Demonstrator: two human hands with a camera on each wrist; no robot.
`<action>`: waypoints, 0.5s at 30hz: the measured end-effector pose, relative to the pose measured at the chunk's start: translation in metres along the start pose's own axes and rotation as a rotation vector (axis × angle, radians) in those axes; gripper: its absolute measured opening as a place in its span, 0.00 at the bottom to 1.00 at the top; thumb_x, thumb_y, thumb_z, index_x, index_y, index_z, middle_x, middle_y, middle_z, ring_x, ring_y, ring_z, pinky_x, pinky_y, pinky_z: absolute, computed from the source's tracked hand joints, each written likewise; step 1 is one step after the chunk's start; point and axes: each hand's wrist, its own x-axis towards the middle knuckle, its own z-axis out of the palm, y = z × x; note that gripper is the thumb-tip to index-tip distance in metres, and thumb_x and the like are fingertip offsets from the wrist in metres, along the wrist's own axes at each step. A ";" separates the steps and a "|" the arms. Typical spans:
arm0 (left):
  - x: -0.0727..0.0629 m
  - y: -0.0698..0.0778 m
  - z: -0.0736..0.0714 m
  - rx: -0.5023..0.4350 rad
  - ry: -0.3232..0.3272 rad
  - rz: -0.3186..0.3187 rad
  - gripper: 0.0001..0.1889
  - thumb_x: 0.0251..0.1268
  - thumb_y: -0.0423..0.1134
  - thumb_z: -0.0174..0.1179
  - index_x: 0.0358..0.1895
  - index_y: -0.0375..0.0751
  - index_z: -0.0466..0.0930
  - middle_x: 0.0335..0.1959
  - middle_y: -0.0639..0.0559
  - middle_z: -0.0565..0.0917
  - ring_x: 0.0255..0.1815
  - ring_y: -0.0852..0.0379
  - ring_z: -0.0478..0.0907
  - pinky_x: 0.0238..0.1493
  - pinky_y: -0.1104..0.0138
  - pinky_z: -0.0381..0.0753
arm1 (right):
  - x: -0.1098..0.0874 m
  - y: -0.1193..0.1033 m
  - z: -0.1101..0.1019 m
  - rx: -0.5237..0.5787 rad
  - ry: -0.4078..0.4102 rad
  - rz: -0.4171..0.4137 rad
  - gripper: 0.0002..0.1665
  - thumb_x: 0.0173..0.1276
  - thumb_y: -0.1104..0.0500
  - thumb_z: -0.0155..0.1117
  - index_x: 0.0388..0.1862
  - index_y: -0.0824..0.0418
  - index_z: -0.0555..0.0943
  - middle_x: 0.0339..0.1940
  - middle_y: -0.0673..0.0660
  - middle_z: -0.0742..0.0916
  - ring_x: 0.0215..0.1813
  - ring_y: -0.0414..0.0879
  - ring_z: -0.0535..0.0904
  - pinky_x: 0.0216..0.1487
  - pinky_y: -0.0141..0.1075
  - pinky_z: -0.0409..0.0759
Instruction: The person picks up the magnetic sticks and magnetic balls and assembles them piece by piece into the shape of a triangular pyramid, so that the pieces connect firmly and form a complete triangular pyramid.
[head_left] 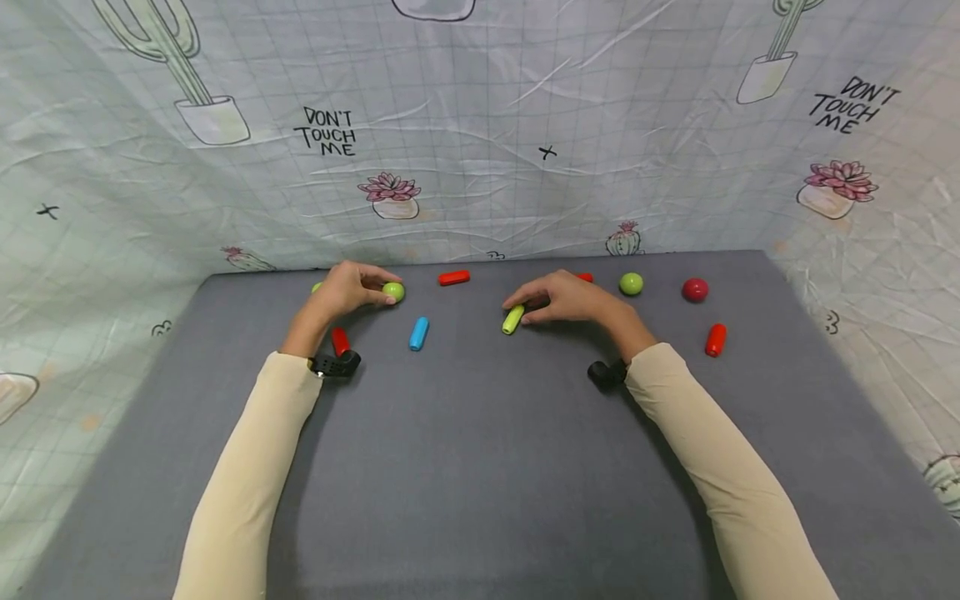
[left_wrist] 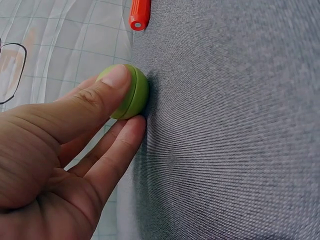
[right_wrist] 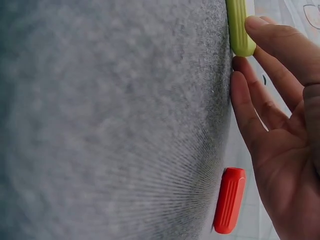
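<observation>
At the back left of the table, my left hand (head_left: 347, 287) pinches a green ball (head_left: 393, 292) between thumb and fingers. A seam runs round the ball (left_wrist: 136, 95) in the left wrist view, where it sits against the grey cloth. Right of centre, my right hand (head_left: 562, 297) holds a yellow-green grooved cylinder (head_left: 513, 320) with thumb and fingertips. This cylinder (right_wrist: 241, 30) is cut off by the top edge of the right wrist view. A blue cylinder (head_left: 418, 333) and a red cylinder (head_left: 453, 277) lie between the hands.
Beside the left wrist lies another red cylinder (head_left: 341, 340); a green piece (head_left: 317, 287) is mostly hidden behind that hand. Another red cylinder (head_left: 586, 277) shows partly behind the right hand. Farther right are a green ball (head_left: 631, 284), a red ball (head_left: 695, 290) and a red cylinder (head_left: 716, 340).
</observation>
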 end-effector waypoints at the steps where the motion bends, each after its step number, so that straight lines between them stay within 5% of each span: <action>1: 0.000 0.000 0.000 -0.003 0.000 -0.002 0.20 0.62 0.39 0.73 0.58 0.42 0.87 0.50 0.41 0.88 0.52 0.49 0.83 0.46 0.66 0.77 | 0.001 0.000 0.000 -0.009 -0.001 0.002 0.22 0.67 0.61 0.74 0.60 0.57 0.86 0.58 0.54 0.88 0.59 0.48 0.84 0.62 0.44 0.81; 15: -0.002 0.000 0.001 -0.045 0.019 -0.015 0.21 0.62 0.38 0.74 0.58 0.41 0.86 0.51 0.41 0.88 0.52 0.50 0.82 0.44 0.69 0.76 | 0.009 -0.002 -0.001 -0.152 0.032 -0.054 0.18 0.63 0.63 0.76 0.53 0.57 0.90 0.50 0.54 0.91 0.54 0.48 0.86 0.49 0.34 0.83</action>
